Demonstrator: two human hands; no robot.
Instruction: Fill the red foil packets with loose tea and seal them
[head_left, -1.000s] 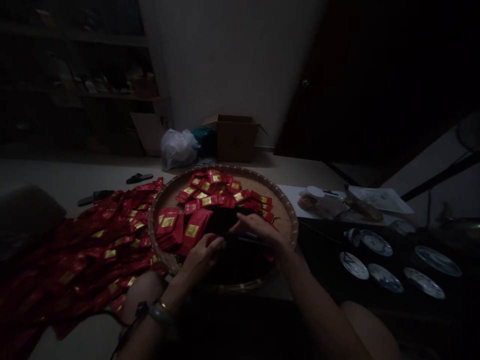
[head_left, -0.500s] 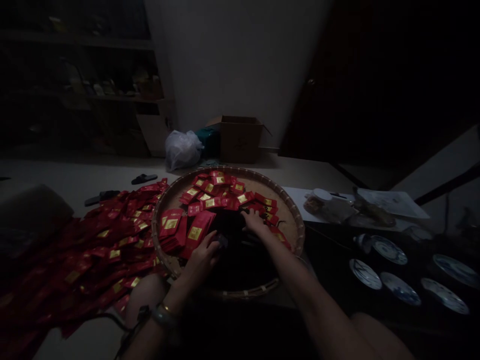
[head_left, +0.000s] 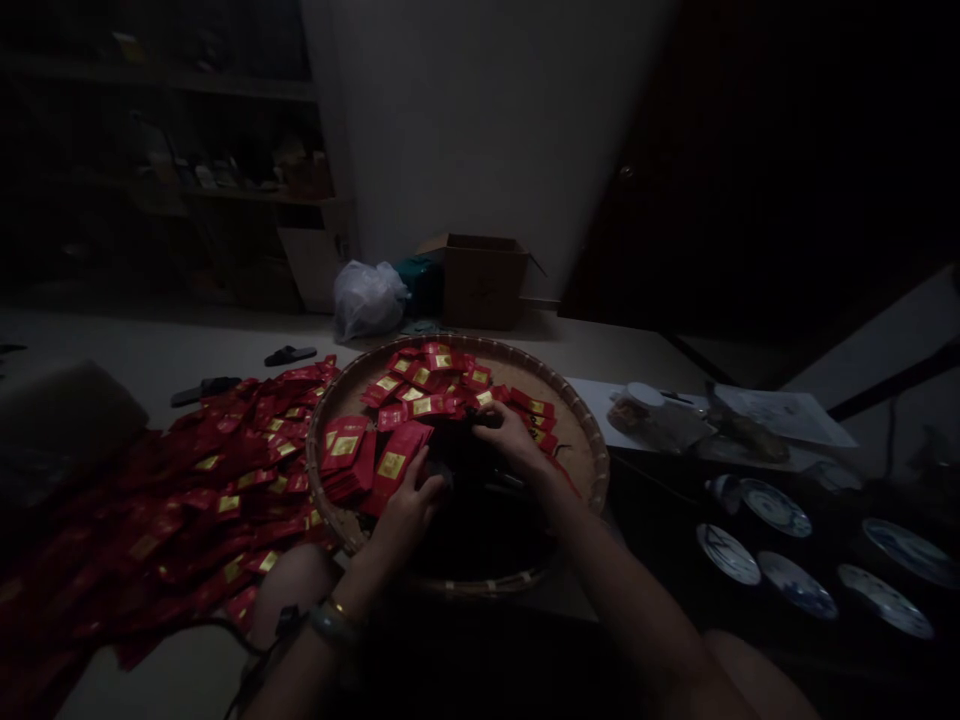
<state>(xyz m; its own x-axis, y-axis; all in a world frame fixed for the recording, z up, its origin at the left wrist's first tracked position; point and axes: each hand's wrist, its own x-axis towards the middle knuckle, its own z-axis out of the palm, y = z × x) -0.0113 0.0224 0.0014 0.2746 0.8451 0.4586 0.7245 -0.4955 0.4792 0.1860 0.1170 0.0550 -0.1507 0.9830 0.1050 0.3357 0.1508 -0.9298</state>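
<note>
The left hand [head_left: 405,520] and right hand [head_left: 514,440] are curled closed on a dark bundle [head_left: 454,450] at the centre of the round woven tray [head_left: 600,450], with stacked red sachets [head_left: 345,458] inside it and a larger heap of red sachets [head_left: 187,490] left of it.

Wearer's own body, viewed from the head-mounted camera. Left hand [head_left: 405,520] and right hand [head_left: 510,440]: bare, with slim fingers; fine detail lost in dim light. Left forearm [head_left: 307,670]: bare, with a thin gold-coloured bangle [head_left: 337,607] at the wrist, directly beside a broader grey-green wristband [head_left: 328,624], whose exact form is too dark to resolve. Right forearm [head_left: 615,570]: bare up to the lower edge of the view. Left knee [head_left: 292,590] and right knee [head_left: 757,680]: bare, rounded, partly shadowed. Thin dark cord [head_left: 259,650]: runs near the left wrist; attachment unclear.
</note>
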